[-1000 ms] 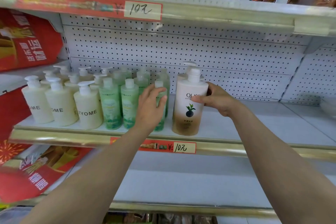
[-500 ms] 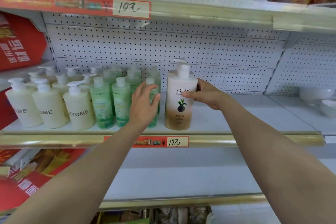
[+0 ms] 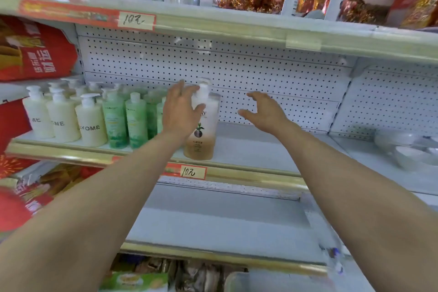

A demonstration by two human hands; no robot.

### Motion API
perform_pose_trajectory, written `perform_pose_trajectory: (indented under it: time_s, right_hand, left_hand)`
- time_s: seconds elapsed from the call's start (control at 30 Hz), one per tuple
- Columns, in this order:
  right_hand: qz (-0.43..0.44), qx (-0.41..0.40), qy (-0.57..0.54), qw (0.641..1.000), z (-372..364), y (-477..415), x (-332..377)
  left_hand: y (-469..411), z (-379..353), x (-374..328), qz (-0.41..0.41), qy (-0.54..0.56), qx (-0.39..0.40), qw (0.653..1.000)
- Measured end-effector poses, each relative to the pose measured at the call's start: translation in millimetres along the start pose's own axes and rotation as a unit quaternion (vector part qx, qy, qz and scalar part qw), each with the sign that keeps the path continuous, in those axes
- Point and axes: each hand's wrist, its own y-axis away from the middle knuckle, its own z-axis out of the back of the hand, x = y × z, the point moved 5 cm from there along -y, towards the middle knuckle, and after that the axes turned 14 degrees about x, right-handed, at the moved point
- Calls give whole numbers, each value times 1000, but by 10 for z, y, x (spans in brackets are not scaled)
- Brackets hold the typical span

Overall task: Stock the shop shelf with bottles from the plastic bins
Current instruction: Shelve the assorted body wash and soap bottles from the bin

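The white-and-brown pump bottle [image 3: 201, 142] stands upright on the shelf [image 3: 260, 149] just right of green bottles [image 3: 125, 118] and cream "YOME" bottles [image 3: 91, 125], half hidden by the loose-fingered, empty left hand [image 3: 182, 114], with the right hand [image 3: 265, 112] spread open and apart from it, above a handwritten "10" price tag [image 3: 193, 171].

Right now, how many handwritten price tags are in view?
2. One tag on the upper shelf edge; the other on the middle shelf edge, below the brown bottle. More may be hidden.

Arms outstretched; left hand [image 3: 181, 112] fingers straight, right hand [image 3: 266, 112] loosely cupped.
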Motion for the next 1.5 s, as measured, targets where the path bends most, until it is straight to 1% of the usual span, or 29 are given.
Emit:
perform_pose_trajectory:
  time_s: [0.07,0.17,0.33,0.47,0.57,0.7,0.8,0.97,1.13,1.23,1.3,1.4,1.5]
  right_hand:
    - [17,-9,26,999,184,195,-118]
    - [33,-3,32,999,371,524,-326]
    - [15,38,19,999,448,1086,-828]
    - [0,74,-3,997,293,1408,-1204]
    - [-21,90,-16,996,98,1604,-1460]
    - [-65,119,-29,990,-270,1833,-1832]
    - [-96,154,-34,983,-649,1989,-2120]
    - [-146,227,-85,959,-1412,2389,-2576]
    - [-207,302,-122,922,-2195,2891,-2944]
    - [-248,345,-152,892,-2614,3180,-3105]
    - [-273,362,-171,875,-2884,3372,-3198]
    - [-280,381,-190,860,-3210,3655,-3265]
    - [-317,393,-221,835,-3435,3969,-3331]
  left_hand:
    - [108,-106,-365,-2,-1,1,1000]
    - [323,-338,-826,24,-2,11,1000]
    - [747,-842,-1338,74,-23,60,995]
    - [1048,-1202,-1474,87,-57,77,992]
    - [1257,-1503,-1467,102,-36,104,989]
    - [1568,-2039,-1280,124,-27,155,980]
    - [1856,-2447,-1053,145,1,198,969]
    - [2440,-3111,-624,179,44,281,942]
    - [3006,-3611,-353,219,81,353,906]
    - [3381,-3916,-217,248,101,413,871]
    - [3640,-4117,-151,253,118,453,847]
    - [4006,-4369,-88,263,142,495,816]
    - [4314,-4580,-52,269,161,525,791]
